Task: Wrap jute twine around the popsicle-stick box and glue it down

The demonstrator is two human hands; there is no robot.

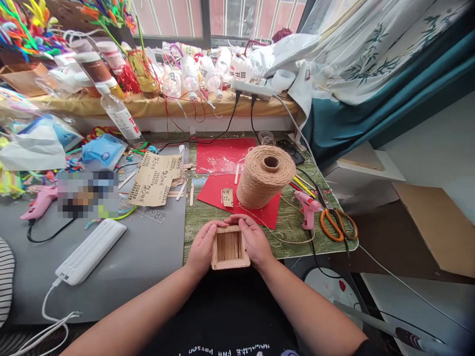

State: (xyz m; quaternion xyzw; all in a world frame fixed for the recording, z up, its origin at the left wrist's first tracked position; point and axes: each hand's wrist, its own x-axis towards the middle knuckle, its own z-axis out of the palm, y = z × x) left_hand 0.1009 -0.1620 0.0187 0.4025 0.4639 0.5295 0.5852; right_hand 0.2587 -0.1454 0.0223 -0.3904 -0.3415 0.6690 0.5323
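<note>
A small wooden box [230, 263] built from craft sticks is held at the table's front edge, its opening facing me and slatted sticks showing inside. My left hand [202, 247] grips its left side and my right hand [255, 241] its right side, with fingertips meeting along the far edge. Twine seems to run along that far edge. Just beyond stands a large spool of jute twine [260, 183], and a loose strand [289, 242] from it lies on the table to the right of my right hand. Under the spool are red sheets [215, 190] with a small sandpaper scrap [227, 197].
To the right lie a pink glue gun [307, 210] and orange-handled scissors [332, 225]. Sandpaper [156, 180] and craft sticks [181, 189] are at left, past a white power strip [91, 252]. Bottles and a socket strip [252, 89] line the windowsill.
</note>
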